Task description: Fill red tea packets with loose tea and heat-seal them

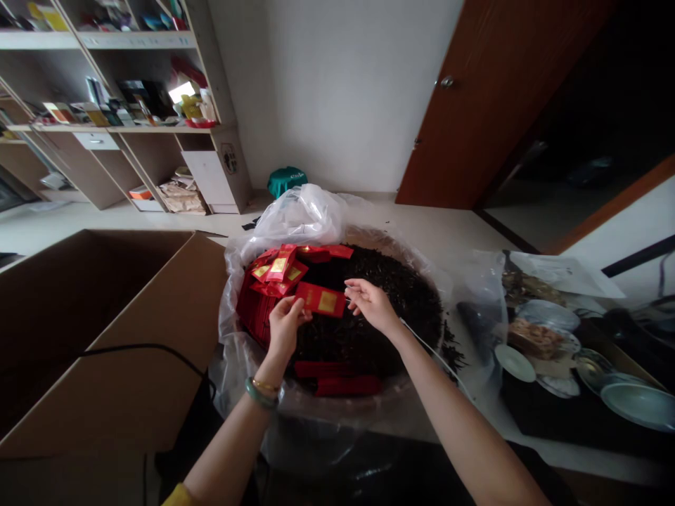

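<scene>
My left hand grips a red packet with a gold label by its left end. At the packet's right end is my right hand, its fingers curled in a pinch; what they hold is too small to make out. Below both hands lies a wide heap of dark dried leaves, like loose tea, in a round container lined with clear plastic. A pile of red packets with gold labels rests on the heap's left side, over a row of flat red packets. Several more red packets lie at the near edge.
An open cardboard box stands at the left, a black cable across it. Bowls and lids sit on a dark surface at the right. Behind are shelves, a green bag and a brown door.
</scene>
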Tool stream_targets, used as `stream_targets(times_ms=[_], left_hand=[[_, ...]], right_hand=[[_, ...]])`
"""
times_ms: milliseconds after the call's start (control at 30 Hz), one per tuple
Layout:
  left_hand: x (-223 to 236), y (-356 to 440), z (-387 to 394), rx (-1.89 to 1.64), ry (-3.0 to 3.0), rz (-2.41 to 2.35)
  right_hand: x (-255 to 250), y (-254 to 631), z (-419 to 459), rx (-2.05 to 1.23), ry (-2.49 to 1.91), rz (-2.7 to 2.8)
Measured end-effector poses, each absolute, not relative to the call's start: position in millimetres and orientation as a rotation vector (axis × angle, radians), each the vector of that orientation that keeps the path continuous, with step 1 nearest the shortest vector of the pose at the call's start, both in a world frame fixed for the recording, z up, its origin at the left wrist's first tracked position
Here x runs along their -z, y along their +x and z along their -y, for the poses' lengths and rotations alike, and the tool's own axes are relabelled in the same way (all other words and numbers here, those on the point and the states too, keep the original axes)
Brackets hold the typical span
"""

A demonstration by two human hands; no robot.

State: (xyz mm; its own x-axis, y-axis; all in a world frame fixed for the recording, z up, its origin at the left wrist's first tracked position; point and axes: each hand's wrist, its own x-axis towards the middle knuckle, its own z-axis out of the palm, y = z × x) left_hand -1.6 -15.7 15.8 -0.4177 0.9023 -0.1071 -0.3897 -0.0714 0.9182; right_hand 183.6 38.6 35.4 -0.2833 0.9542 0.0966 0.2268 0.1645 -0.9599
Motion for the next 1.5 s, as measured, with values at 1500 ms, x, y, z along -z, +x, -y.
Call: stream_targets(times_ms=[1500], left_hand=[[-7,0,24,-1.315,0.786,-1.138]], right_hand=[[-48,214,-41,-1.484,-1.162,2.007]])
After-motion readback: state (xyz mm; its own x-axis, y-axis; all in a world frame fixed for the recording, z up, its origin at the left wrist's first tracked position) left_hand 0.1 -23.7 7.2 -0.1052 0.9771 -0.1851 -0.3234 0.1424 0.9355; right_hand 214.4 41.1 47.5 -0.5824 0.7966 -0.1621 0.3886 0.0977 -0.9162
